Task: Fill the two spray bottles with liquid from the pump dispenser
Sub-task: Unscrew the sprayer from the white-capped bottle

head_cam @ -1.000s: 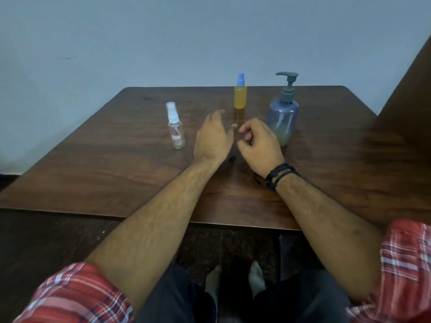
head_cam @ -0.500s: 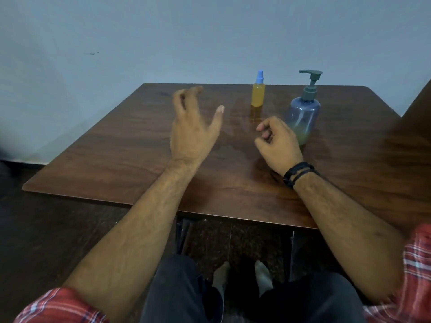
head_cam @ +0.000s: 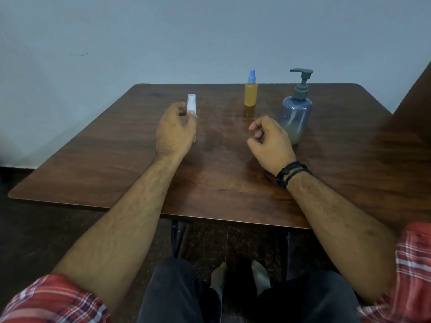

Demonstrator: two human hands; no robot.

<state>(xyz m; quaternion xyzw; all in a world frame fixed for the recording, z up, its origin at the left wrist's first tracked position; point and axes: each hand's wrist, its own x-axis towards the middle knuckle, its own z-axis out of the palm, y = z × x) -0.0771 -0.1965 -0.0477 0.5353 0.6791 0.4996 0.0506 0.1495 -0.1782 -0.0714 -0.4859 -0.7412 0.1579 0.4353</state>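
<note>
Head view: clear spray bottle [head_cam: 191,106] was grasped by left grip [head_cam: 176,130] toward table's [head_cam: 116,159] far-left edge, presumably for uncapping. Right grip [head_cam: 268,141] loosely curled, unloaded, beside pump dispenser [head_cam: 296,113]; yellow bottle [head_cam: 251,94] at far edge.

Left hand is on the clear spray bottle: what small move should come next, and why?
Probably lift the clear spray bottle toward the right hand to take off its white top. The left hand grips it, the top is on, and the right hand holds nothing beside the pump dispenser.
</note>
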